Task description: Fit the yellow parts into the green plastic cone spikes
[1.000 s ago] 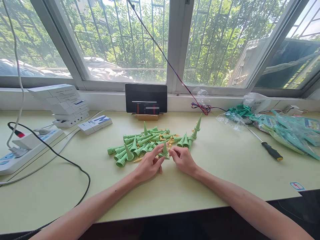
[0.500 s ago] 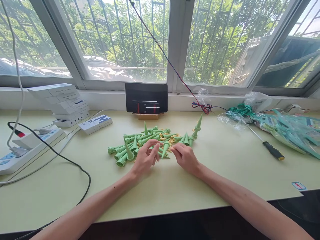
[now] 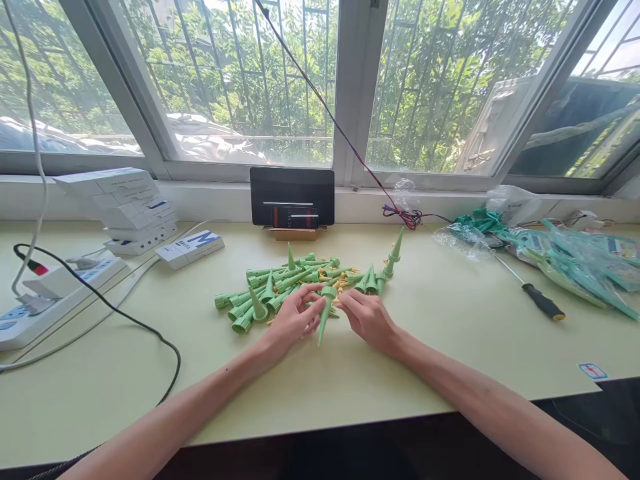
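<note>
a green spike [image 3: 324, 321] hangs over the near side of the pile, its collar up and its point slanting down toward the person. the left hand [image 3: 296, 315] has it in a grip of thumb against fingers, pinched near the collar; the other fingers curl behind, partly hidden. the right hand [image 3: 369, 316] is just beside it, thumb and fingertips bunched together. a yellowish bit shows at their ends, but whether that grip holds it or it lies behind, i cannot tell.

beyond the hands, green parts [image 3: 290, 281] lie heaped on the bench [image 3: 375, 387], tubes and cones overlapping so that many are half covered. small yellow pieces [image 3: 342, 283] are scattered among them, too tiny to make out well. some tubes turn their hollow ends forward, with dark insides. at the pile's right, a green cone [image 3: 396, 252] points upward.

behind, a cardboard stand [image 3: 295, 235] carries a phone [image 3: 296, 217] in front of a black tablet [image 3: 293, 185]; the phone's display is hard to read. to the left, the stacked white boxes [image 3: 125, 200] hide their contents. to the right, clear plastic bags [image 3: 590, 260] hold flat green items, blurred by glare, near a screwdriver [image 3: 544, 303]. both forearms are cut off by the picture's lower part.
</note>
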`<state>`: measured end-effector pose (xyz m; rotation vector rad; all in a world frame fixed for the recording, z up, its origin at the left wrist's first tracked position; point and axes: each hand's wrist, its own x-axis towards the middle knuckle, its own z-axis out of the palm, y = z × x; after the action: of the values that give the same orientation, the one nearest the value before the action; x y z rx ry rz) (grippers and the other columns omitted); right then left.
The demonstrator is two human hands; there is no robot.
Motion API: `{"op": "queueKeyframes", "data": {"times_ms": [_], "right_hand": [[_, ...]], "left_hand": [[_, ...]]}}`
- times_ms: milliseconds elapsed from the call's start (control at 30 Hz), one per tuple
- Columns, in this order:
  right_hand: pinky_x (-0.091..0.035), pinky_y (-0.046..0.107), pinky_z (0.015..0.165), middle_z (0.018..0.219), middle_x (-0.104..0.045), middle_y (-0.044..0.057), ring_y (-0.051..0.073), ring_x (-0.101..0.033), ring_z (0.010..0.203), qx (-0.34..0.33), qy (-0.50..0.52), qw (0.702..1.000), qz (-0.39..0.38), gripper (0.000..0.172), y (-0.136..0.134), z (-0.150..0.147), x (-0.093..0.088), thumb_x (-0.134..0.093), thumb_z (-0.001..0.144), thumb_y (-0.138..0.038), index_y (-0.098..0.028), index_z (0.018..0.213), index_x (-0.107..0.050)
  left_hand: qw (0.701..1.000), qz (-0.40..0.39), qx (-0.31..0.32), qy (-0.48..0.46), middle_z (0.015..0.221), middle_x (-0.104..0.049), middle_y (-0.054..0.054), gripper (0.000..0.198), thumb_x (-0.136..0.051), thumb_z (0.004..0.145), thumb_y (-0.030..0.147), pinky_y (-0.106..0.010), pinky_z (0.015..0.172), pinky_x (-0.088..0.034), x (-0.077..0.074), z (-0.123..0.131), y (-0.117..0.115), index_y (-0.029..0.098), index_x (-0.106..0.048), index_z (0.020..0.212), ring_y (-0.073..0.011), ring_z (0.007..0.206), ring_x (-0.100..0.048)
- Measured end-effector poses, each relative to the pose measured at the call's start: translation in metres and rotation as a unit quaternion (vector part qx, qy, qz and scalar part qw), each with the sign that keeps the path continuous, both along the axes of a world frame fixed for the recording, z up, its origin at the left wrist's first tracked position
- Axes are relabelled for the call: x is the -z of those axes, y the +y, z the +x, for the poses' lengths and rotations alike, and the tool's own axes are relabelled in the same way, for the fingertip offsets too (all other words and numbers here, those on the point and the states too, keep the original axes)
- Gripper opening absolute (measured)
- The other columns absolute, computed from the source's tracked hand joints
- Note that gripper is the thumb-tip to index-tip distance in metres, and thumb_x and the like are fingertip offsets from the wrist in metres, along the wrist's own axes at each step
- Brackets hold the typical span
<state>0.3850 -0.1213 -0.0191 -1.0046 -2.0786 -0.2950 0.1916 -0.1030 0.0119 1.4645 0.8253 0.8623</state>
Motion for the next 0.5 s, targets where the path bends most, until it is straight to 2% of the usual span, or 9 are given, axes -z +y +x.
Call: {"op": "queueKeyframes", "data": {"times_ms": [167,300,433,500], "right_hand": [[-0.036,0.021,0.055,0.071,-0.057,0.003,0.011,-0.048,0.059,-0.011,0.021,1.000,-0.014,0.024,0.000,0.000,0.001,-0.040,0.101,-0.023,-0.017,0.087,-0.058],[-0.034,0.022,0.054,0.070,-0.053,0.002,0.011,-0.043,0.057,-0.030,0.047,0.998,-0.044,0.026,0.000,0.001,0.003,-0.039,0.101,-0.024,-0.017,0.084,-0.057],[-0.033,0.023,0.055,0.068,-0.049,0.000,0.012,-0.040,0.057,-0.050,0.103,0.988,-0.104,0.028,-0.001,-0.001,0.004,-0.040,0.100,-0.027,-0.018,0.078,-0.054],[-0.033,0.023,0.056,0.065,-0.047,-0.001,0.011,-0.039,0.057,-0.056,0.141,0.978,-0.144,0.030,-0.002,-0.002,0.002,-0.042,0.099,-0.028,-0.018,0.072,-0.051]], "left_hand": [[0.999,0.036,0.005,0.015,0.070,-0.054,0.002,0.048,-0.063,0.086,0.043,-0.018,0.037,-0.032,0.005,-0.001,0.002,0.015,-0.050,0.123,-0.0062,0.044,-0.042],[0.997,0.076,0.017,0.025,0.073,-0.055,0.001,0.044,-0.060,0.089,0.041,-0.018,0.037,-0.034,0.012,-0.002,0.005,0.017,-0.049,0.125,-0.0070,0.045,-0.046],[0.993,0.106,0.022,0.045,0.067,-0.051,0.003,0.040,-0.057,0.092,0.038,-0.018,0.040,-0.036,0.014,-0.004,0.005,0.018,-0.051,0.125,-0.0075,0.048,-0.046],[0.991,0.122,0.019,0.050,0.073,-0.052,0.002,0.038,-0.057,0.092,0.038,-0.018,0.041,-0.037,0.014,-0.005,0.005,0.019,-0.051,0.124,-0.0073,0.050,-0.048]]}}
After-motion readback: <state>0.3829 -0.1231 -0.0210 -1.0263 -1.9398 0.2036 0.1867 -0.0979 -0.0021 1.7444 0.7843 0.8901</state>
